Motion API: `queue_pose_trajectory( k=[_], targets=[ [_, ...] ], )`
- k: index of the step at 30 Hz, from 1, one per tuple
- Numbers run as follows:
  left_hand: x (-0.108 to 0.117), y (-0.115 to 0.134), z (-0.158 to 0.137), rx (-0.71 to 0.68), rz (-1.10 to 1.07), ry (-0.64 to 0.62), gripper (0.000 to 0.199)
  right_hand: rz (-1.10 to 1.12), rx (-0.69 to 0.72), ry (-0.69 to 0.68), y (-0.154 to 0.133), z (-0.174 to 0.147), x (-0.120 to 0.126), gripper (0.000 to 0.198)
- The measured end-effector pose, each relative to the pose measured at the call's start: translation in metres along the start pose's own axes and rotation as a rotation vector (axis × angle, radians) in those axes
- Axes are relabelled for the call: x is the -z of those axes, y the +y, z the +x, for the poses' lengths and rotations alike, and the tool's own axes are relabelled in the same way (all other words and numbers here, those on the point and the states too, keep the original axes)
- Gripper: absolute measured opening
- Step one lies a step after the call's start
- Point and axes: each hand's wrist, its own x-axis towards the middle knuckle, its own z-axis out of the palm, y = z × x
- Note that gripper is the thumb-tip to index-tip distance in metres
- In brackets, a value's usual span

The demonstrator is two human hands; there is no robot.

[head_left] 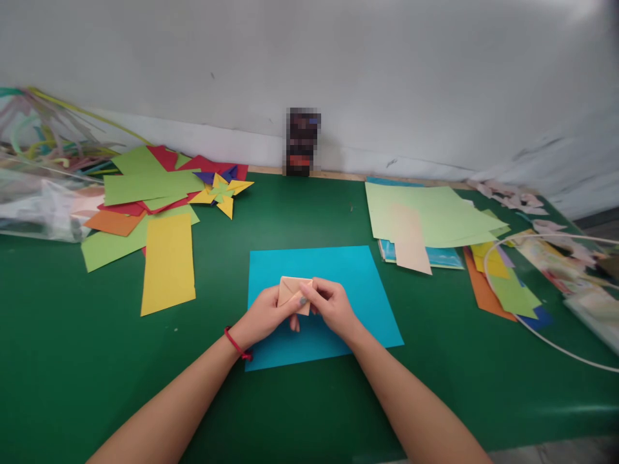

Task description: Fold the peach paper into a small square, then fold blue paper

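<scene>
Head view. One folded peach paper (292,289), over the blue sheet (370,306): my left hand (265,314) gripped its left side, my right hand (335,309) pinched its right edge. Care, in my judgement: corners wanted matching before any firm press along the crease.

Your folded piece (289,285) looks like smooth, matt paper, and so does the blue sheet (358,283) under it. Your red bracelet (233,341) seems to be cord. You have a smooth green surface (217,412) with a faint sheen, a clear, glossy, crinkled plastic bag (43,209) and a smooth, slightly scuffed wall (193,71).
</scene>
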Motion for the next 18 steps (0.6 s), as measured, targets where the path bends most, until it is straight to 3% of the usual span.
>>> queue_pose_trajectory(
  k=[9, 18],
  targets=[
    [0.0023, 0.0068, -0.001, -0.014, -0.024, 0.003, 0.027, 0.087, -0.056, -0.075, 0.0004, 0.0, -0.0016, 0.037],
    [0.0028, 0.0029, -0.0006, 0.019, -0.088, 0.006, 0.026, -0.01, -0.017, -0.051, 0.0011, -0.0016, -0.0024, 0.04]
  ],
)
